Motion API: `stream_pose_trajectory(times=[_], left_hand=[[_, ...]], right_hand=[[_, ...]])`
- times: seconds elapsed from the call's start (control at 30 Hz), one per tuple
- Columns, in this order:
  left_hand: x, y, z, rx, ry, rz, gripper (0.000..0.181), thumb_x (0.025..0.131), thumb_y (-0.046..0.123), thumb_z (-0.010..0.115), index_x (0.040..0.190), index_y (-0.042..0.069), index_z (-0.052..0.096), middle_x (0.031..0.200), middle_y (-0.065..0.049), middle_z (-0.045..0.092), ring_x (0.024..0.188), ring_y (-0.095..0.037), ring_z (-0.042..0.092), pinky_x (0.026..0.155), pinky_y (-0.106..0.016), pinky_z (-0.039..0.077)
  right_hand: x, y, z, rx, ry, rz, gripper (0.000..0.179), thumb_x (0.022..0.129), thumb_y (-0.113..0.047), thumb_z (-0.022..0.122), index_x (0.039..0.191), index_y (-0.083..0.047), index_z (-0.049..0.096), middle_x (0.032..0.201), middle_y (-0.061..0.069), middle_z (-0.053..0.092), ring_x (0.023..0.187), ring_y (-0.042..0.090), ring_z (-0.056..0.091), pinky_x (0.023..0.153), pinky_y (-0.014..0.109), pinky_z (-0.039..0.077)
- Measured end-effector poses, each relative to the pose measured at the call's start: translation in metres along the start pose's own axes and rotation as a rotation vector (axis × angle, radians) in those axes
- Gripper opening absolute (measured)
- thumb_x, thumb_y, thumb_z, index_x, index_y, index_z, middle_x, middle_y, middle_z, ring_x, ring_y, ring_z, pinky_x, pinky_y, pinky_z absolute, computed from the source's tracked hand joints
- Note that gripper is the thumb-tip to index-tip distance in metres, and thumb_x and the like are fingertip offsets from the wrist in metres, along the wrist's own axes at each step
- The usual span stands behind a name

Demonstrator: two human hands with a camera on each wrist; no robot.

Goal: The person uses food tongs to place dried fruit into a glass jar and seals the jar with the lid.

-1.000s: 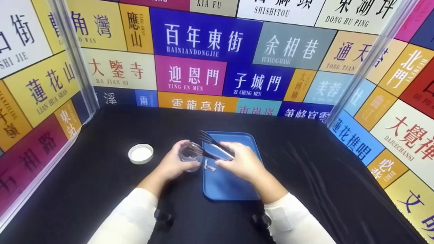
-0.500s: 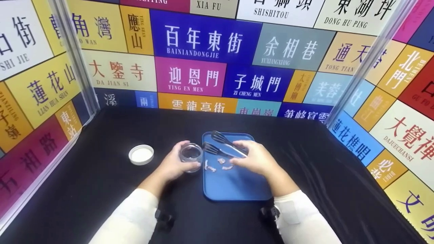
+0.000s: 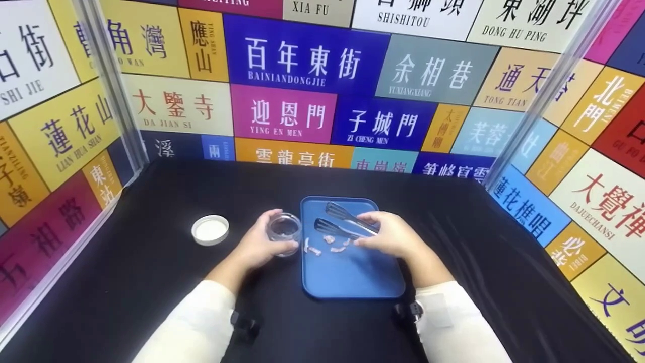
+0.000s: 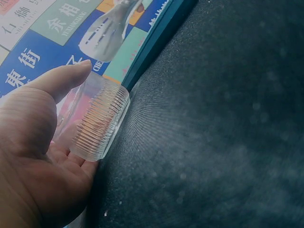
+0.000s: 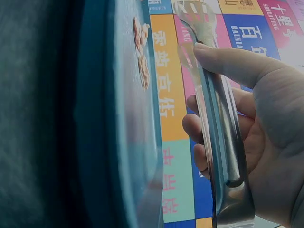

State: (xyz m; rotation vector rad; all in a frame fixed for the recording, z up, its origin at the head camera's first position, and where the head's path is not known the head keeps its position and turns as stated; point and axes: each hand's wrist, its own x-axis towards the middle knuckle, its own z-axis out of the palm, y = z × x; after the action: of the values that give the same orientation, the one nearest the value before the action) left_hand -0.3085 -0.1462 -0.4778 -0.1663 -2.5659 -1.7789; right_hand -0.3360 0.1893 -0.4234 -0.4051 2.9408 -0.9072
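My left hand (image 3: 258,241) grips a clear jar (image 3: 283,231) beside the left edge of the blue tray (image 3: 352,282). In the left wrist view the jar's ribbed side (image 4: 100,124) shows between thumb and fingers. My right hand (image 3: 393,235) holds metal tongs (image 5: 221,123) with slotted heads, thumb on one side and fingers on the other. Over the tray's upper part, the tongs' two arms stand apart with nothing between them. Several small, pale pinkish-brown pieces (image 3: 313,250) lie on the tray, just below and left of the tong heads.
A white round lid (image 3: 210,230) lies on the black cloth (image 3: 166,282) to the left of the jar. Walls with colourful printed signs (image 3: 307,55) stand behind and on both sides. Dark devices are strapped to both wrists.
The tongs have moved right, from the jar's mouth to over the tray, with the right hand. More pieces on the tray are now visible. The left hand and jar have stayed in place.
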Motion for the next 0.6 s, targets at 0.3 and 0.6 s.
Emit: stream_pose_trajectory(times=[0.3,0.6], left_hand=[[0.001,0.0,-0.001,0.013,0.004,-0.003,0.096,0.08,0.029,0.095,0.16,0.019,0.043,0.155,-0.013,0.059,0.143,-0.035,0.057,0.126,-0.055,0.04],[0.001,0.0,0.0,0.002,0.001,0.0,0.096,0.08,0.029,0.095,0.16,0.019,0.043,0.156,-0.013,0.058,0.143,-0.035,0.057,0.126,-0.055,0.04]], right_hand=[[0.001,0.011,0.001,-0.026,-0.04,-0.007,0.066,0.081,-0.035,0.093,0.14,-0.016,0.07,0.135,0.01,0.073,0.117,0.028,0.067,0.11,0.052,0.053],[0.003,0.017,0.004,-0.053,-0.064,0.02,0.063,0.081,-0.032,0.093,0.138,-0.017,0.072,0.134,0.01,0.074,0.115,0.028,0.067,0.108,0.051,0.054]])
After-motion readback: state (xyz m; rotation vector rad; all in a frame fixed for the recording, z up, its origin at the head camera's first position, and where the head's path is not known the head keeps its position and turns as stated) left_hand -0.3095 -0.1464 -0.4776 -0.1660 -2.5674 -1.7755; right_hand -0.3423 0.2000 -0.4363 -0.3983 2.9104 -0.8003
